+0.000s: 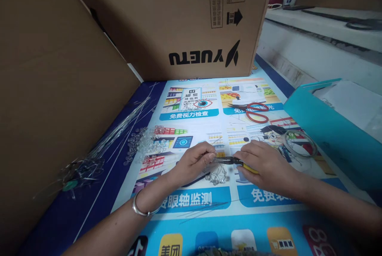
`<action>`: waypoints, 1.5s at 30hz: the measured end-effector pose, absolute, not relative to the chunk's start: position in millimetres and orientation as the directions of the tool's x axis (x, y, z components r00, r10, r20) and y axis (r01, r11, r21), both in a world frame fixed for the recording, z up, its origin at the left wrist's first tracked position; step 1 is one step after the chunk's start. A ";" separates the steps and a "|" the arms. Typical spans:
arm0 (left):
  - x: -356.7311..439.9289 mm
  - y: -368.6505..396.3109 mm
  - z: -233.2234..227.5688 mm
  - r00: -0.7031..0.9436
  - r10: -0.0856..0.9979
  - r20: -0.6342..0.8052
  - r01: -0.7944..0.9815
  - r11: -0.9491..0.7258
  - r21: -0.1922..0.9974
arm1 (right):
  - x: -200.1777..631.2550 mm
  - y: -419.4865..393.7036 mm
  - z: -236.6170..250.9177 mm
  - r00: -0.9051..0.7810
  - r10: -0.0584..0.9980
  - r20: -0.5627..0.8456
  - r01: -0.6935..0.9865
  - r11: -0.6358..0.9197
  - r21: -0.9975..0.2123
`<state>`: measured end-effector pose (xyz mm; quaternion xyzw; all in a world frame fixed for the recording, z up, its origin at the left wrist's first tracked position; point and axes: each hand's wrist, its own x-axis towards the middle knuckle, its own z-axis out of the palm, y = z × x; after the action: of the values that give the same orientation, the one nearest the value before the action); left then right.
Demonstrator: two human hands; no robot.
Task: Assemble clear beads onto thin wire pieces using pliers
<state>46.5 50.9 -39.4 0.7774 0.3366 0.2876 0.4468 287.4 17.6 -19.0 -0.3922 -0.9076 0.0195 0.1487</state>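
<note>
Two hands meet over a printed poster covering the counter: the right hand has its grip closed on yellow-handled pliers, the left hand pinches a beaded wire piece at their tip. Cardboard boxes wall the back and left; red scissors, clear beads, loose wires and a teal box lie around.

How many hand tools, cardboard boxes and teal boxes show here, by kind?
Pliers, yellow-handled, held in the right hand: 1
Red-handled scissors: 1
Cardboard boxes: 2
Teal box: 1
Total: 5
</note>
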 end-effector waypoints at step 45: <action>50.4 48.1 -48.0 0.536 0.822 0.191 0.351 -0.423 0.835 | 274.5 0.5 -19.8 -0.633 0.758 0.159 0.773 0.629 0.081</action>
<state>50.4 48.1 -48.0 0.7865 0.3731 0.3048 0.3864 274.5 0.5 -19.8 -0.4249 -0.9008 -0.0706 0.0549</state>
